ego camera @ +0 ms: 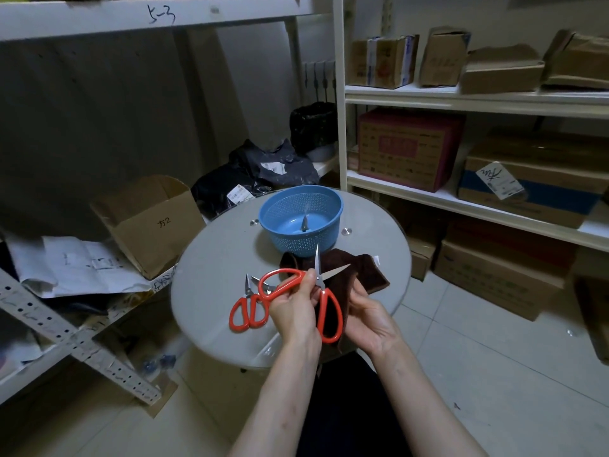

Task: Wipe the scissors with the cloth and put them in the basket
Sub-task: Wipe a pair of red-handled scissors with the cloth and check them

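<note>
My left hand (293, 305) grips a pair of red-handled scissors (328, 311) near the pivot, blades spread apart and pointing up and to the right. My right hand (365, 315) holds the dark brown cloth (362, 268) under and behind the scissors. A second pair of red-handled scissors (248, 310) lies on the round glass table (211, 275) to the left of my hands. The blue perforated basket (300, 219) stands at the table's far side, with a metal blade tip showing inside it.
An open cardboard box (151, 222) and loose papers sit on the low rack at left. White shelving with cardboard boxes (494, 179) fills the right side. Black bags (263, 169) lie behind the table. Tiled floor (494, 374) surrounds the table.
</note>
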